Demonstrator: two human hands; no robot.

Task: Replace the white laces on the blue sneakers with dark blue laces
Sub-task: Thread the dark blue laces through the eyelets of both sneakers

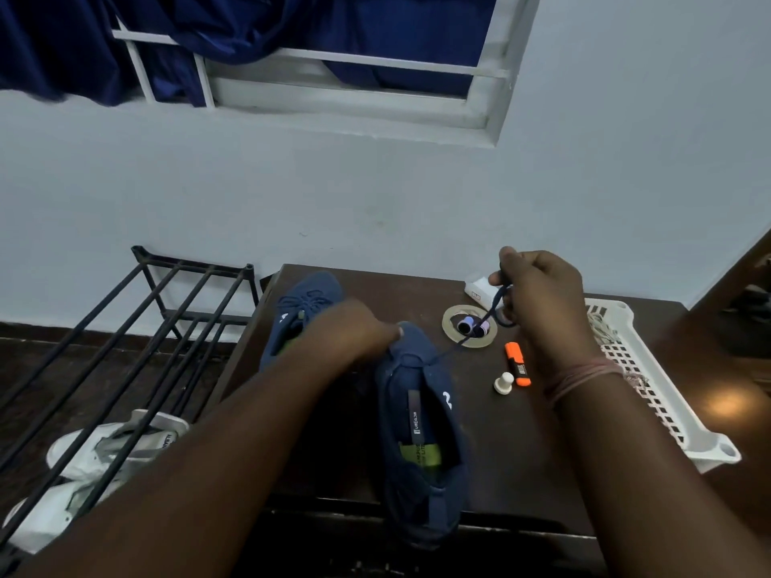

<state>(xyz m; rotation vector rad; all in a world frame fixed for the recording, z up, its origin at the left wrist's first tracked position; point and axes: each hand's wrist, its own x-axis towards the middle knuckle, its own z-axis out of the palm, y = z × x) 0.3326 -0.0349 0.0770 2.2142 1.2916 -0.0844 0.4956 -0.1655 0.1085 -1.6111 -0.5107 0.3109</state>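
A blue sneaker [425, 435] lies on the dark table [521, 452], heel toward me, with a dark blue lace [479, 327] running from its front eyelets up to the right. My right hand [538, 298] pinches that lace and holds it taut above the table. My left hand [354, 331] grips the toe end of this sneaker. A second blue sneaker [300, 310], laced in dark blue, lies behind my left hand at the table's far left. No white lace is visible on either shoe.
A tape ring [469, 327] with small spools inside, an orange highlighter [517, 364], a white knob [504, 382] and a white box [479, 289] lie on the table. A white basket [651, 381] stands at the right. A black rack [125, 348] and white shoes [104, 456] are at the left.
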